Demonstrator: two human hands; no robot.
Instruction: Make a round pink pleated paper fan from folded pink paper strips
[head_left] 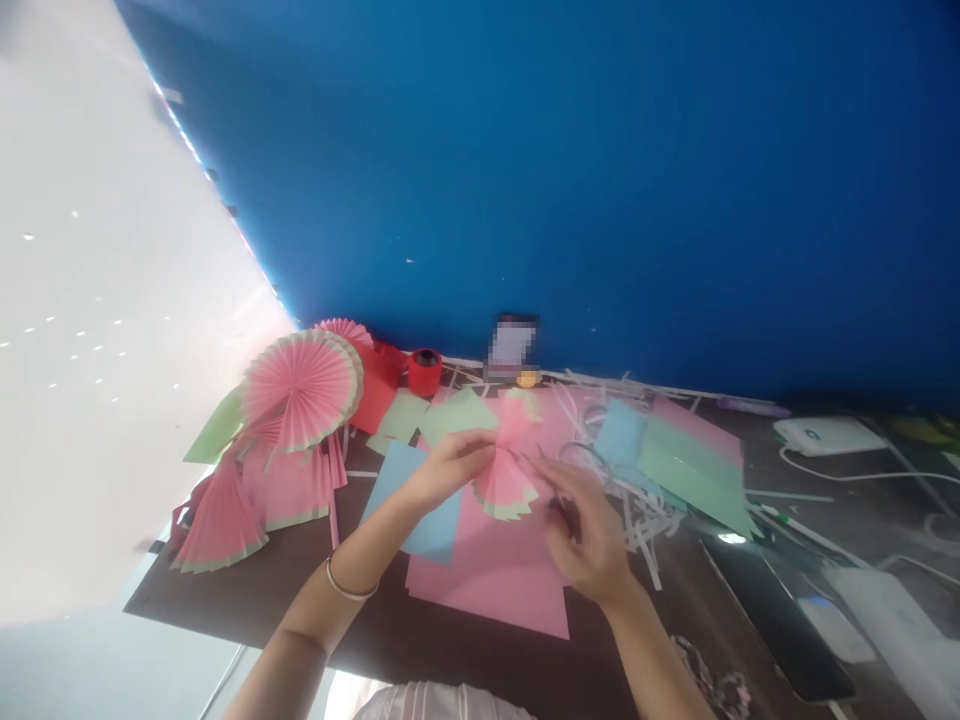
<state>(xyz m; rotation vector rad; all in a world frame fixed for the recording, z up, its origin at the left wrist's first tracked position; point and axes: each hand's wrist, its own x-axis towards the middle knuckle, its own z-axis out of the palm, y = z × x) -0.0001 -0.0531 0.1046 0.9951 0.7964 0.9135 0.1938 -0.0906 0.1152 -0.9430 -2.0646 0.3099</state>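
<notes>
A pleated pink paper piece with pale green edges (508,488) spreads like a fan above and below its pinched middle. My left hand (459,462) is closed on that middle from the left side. To its right is my right hand (589,530), its fingers curled round something dark, probably scissors, whose thin tips seem to point at the pleated piece; blur hides the details. Beneath both hands lie pink sheets (499,590) and a light blue sheet (412,500).
Finished pleated fans (300,385) are piled at the left, near a red tape roll (424,372). White paper strips (645,520) and green and pink sheets (694,465) lie right of centre. A phone (776,615) and white devices (829,436) are at the right.
</notes>
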